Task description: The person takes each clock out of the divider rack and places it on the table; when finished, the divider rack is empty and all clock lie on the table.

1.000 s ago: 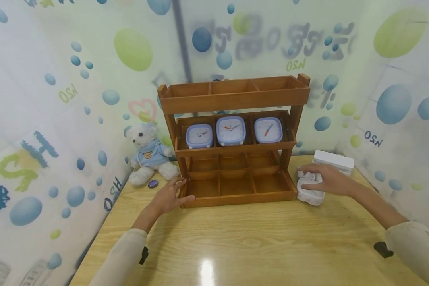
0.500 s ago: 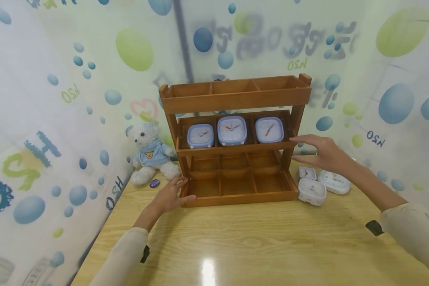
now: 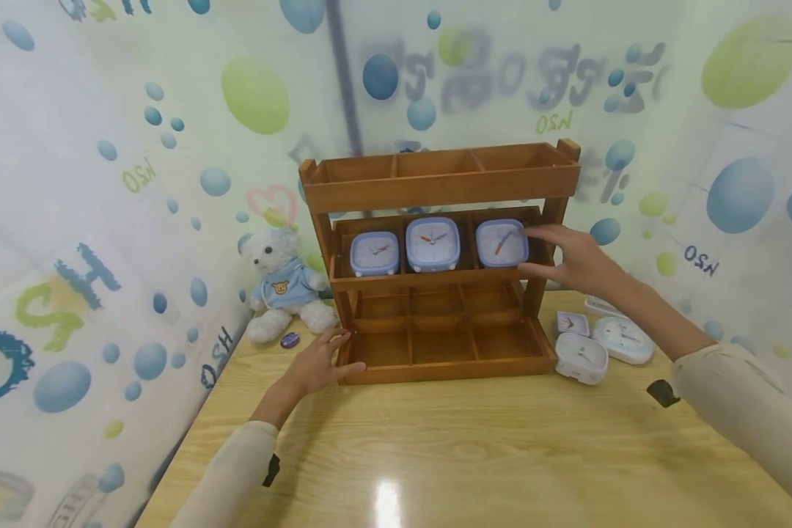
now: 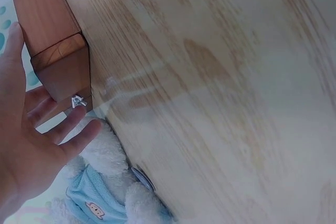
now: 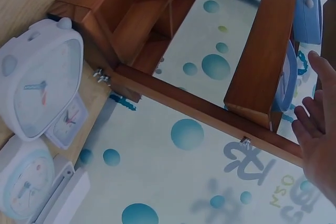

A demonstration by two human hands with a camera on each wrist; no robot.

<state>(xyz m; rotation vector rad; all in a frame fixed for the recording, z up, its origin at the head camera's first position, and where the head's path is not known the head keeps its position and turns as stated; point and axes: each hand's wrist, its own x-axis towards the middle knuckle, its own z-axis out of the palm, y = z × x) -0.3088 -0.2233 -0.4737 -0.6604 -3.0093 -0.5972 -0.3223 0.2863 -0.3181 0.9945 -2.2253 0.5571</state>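
Observation:
A brown wooden shelf rack (image 3: 438, 182) stands on the table. Its middle tier holds three blue-rimmed clocks: a left clock (image 3: 374, 254), a middle clock (image 3: 432, 243) and a right clock (image 3: 502, 243). My right hand (image 3: 584, 258) is at the right clock, index fingertip by its right edge and thumb lower, near the tier's front board. In the right wrist view the fingers of the right hand (image 5: 321, 124) extend beside that clock (image 5: 286, 77). My left hand (image 3: 313, 364) rests at the rack's lower left corner, thumb in front and fingers along the side, loosely spread.
Right of the rack lie a white clock (image 3: 581, 358), a small lilac clock (image 3: 572, 324), an oval clock (image 3: 623, 339) and a white box (image 3: 603, 306), partly hidden by the arm. Left sit a white teddy bear (image 3: 284, 282) and a purple oval object (image 3: 290, 340).
My right hand has risen from the clocks on the table to the middle tier, then moved left to the right clock. The left hand has stayed at the rack's corner.

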